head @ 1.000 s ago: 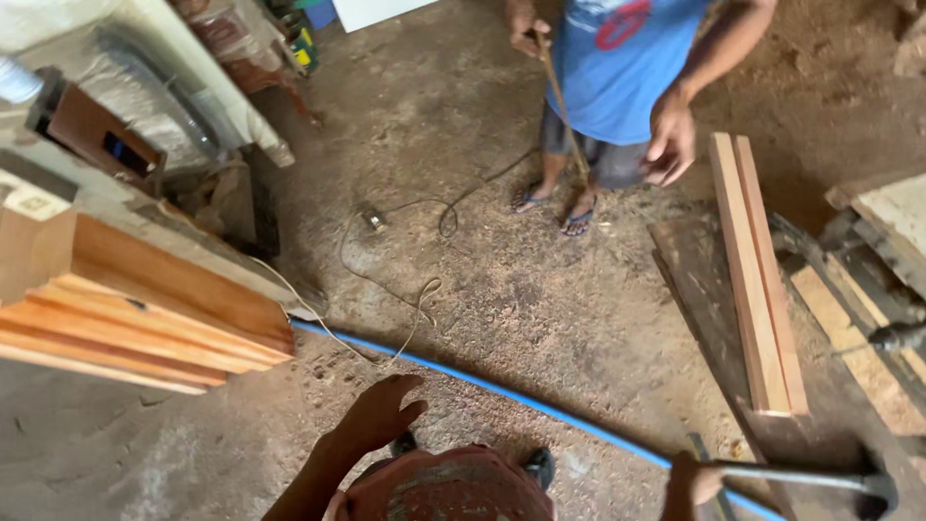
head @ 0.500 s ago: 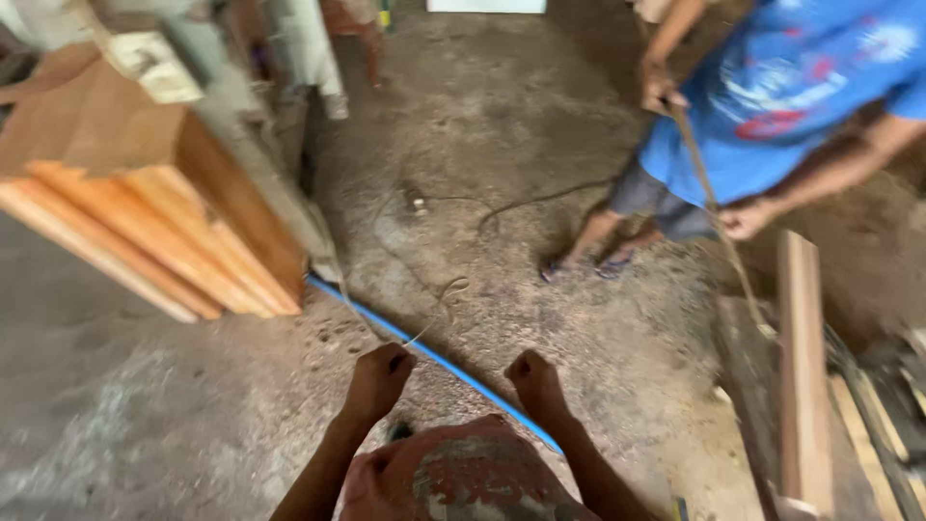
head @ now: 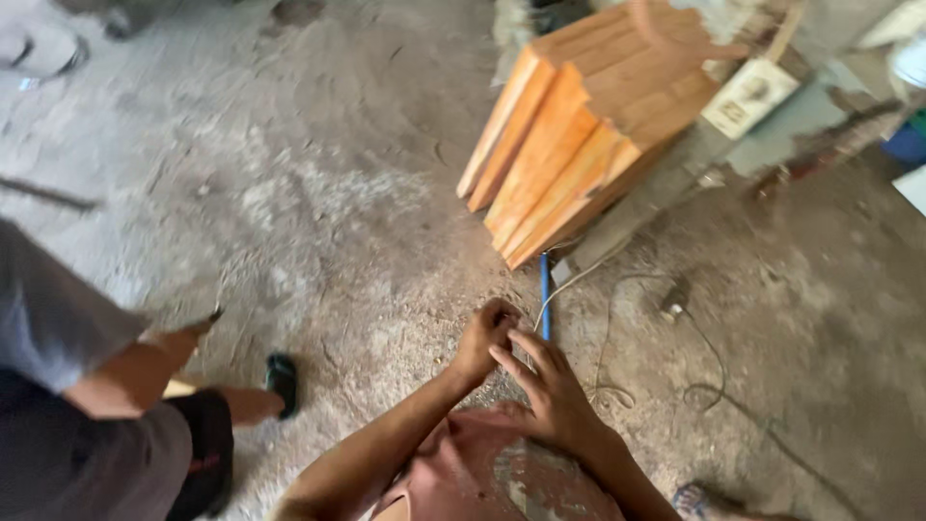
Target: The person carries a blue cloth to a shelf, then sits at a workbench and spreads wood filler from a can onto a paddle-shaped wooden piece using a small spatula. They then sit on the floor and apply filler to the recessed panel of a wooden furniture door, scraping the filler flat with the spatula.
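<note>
My left hand (head: 485,340) is curled into a loose fist in front of my chest. My right hand (head: 546,386) is beside it with fingers spread, its fingertips touching the left hand. Neither hand holds anything I can see. Just beyond them a blue hose (head: 545,294) runs along the dusty concrete floor toward a stack of orange wooden planks (head: 569,145). My reddish shirt (head: 502,473) fills the bottom of the view.
A person in a grey shirt and dark shorts (head: 87,405) stands at the left, one sandalled foot (head: 282,383) forward. Thin cables (head: 656,347) lie coiled on the floor at right. A workbench with a white box (head: 748,96) sits behind the planks.
The view has swung round: the planks now lie ahead at upper right and the person in blue is gone. My hands have come together, touching, where before they were apart.
</note>
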